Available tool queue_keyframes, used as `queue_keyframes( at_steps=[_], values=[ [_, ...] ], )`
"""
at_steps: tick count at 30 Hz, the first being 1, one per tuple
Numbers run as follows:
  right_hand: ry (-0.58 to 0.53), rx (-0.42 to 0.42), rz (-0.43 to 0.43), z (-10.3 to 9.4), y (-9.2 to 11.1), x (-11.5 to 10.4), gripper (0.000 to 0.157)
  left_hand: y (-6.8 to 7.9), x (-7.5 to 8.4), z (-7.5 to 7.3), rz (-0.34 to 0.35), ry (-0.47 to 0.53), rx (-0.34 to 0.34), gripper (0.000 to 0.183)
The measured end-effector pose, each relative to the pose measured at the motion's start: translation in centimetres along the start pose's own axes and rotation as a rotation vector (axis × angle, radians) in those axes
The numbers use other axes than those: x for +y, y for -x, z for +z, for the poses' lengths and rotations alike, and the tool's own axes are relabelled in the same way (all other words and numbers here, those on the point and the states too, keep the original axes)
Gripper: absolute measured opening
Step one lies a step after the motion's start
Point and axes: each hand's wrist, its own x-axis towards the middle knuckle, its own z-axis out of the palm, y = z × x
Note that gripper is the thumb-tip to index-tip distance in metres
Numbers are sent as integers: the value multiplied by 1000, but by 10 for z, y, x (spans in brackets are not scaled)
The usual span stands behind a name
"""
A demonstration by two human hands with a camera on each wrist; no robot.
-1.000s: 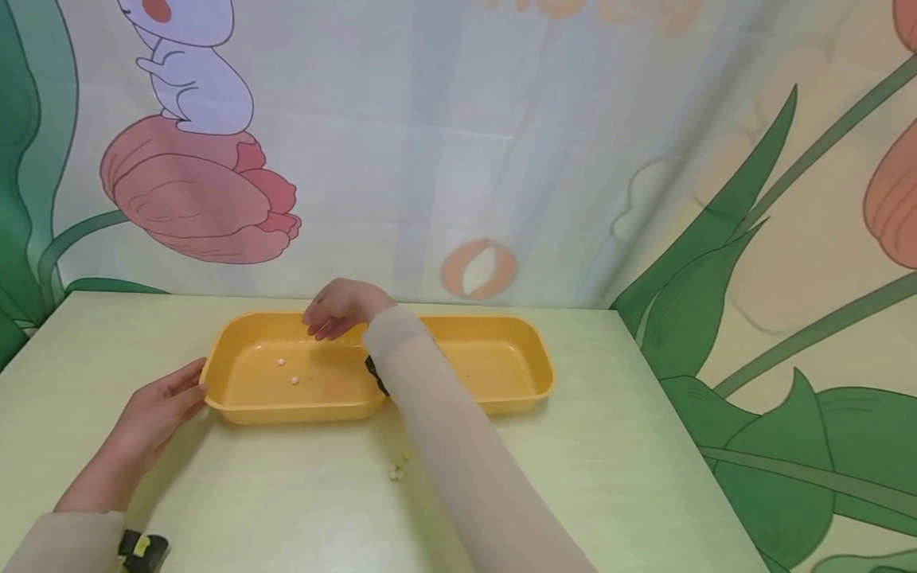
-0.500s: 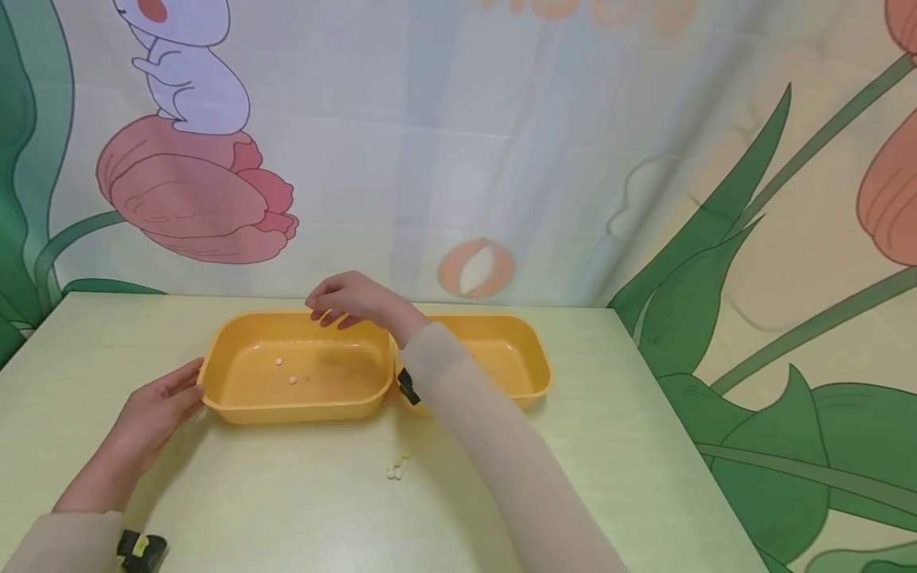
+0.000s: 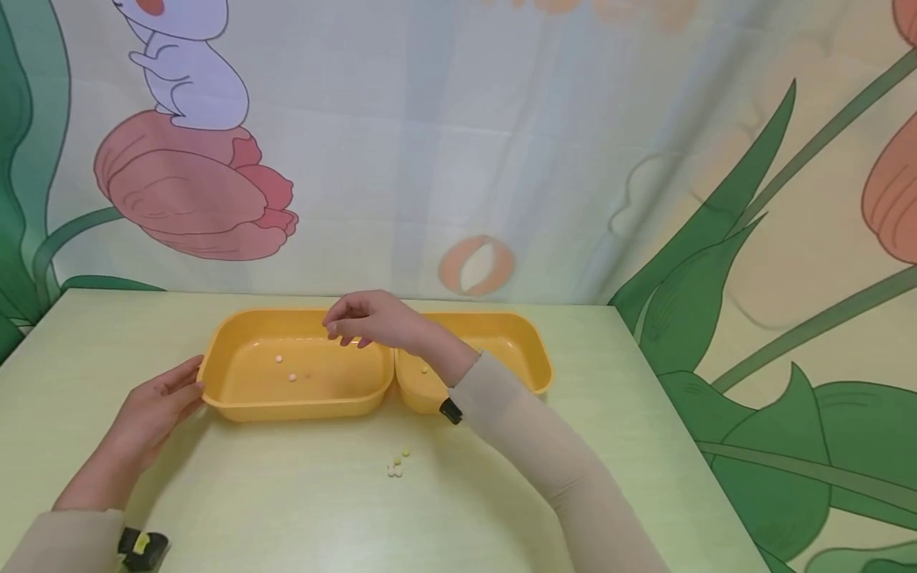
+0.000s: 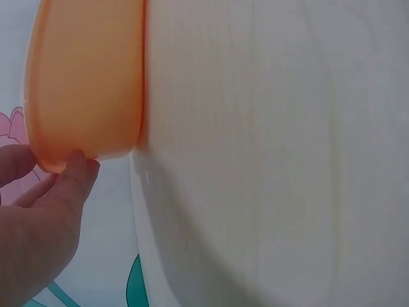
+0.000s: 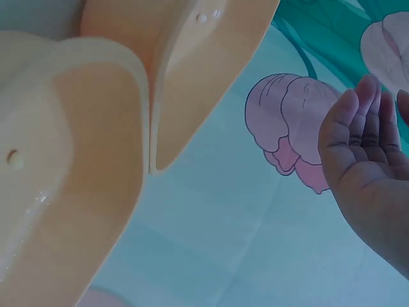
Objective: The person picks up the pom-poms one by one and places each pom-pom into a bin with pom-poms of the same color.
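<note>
Two yellow plastic trays stand side by side, the left tray (image 3: 304,410) and the right tray (image 3: 519,374). My left hand (image 3: 154,414) holds the left tray's outer end, thumb and fingers at its rim (image 4: 48,169). Over the left tray's back right part hovers my right hand (image 3: 372,318); its fingers (image 5: 367,121) are loosely bent with nothing visible in the palm. Two small white beads (image 3: 292,377) lie in the left tray. One pale yellow bead (image 3: 424,369) lies in the right tray, also seen as a bead (image 5: 15,158) in the right wrist view.
On the pale table (image 3: 286,493), in front of the trays, several small white beads (image 3: 395,471) and yellow beads (image 3: 405,452) lie together. A printed cloth (image 3: 344,159) with flowers and a white animal hangs behind the table's back edge.
My right hand has moved to the right across the left tray, rising and then dipping slightly. The arm has uncovered the bead in the right tray. My left hand stays put.
</note>
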Motion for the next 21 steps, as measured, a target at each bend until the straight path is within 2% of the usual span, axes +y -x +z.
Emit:
queue_keyframes(
  at_steps=[11,21],
  values=[
    [20,32,-38,5,48,21,21,0,-1,0,-2,13,-3,63],
    [-11,72,-57,12,78,47,21,0,-2,-1,13,52,0,65]
  ],
)
